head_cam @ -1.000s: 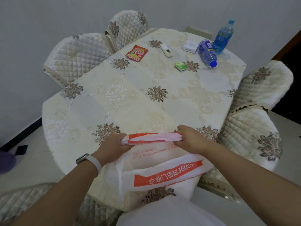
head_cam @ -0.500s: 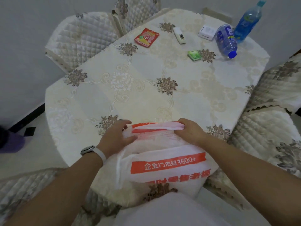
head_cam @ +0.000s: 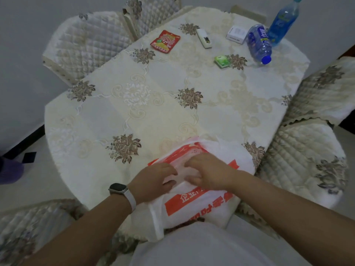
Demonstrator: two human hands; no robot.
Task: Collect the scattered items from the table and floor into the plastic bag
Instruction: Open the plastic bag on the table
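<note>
bag [head_cam: 201, 206] print reads "企业" in white on orange; left hand [head_cam: 153, 179] and right hand [head_cam: 208, 172], fingers curled, pinch its mouth, bag body hanging below them.

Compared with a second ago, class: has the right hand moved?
Yes. The right hand has shifted left, away from the brown flower to its right, toward the left hand on the plastic bag.

A home dining room: a table [head_cam: 153, 112] under an embroidered floral cloth, ringed by chairs [head_cam: 90, 45] in quilted covers, tiled floor [head_cam: 28, 185] below.
</note>
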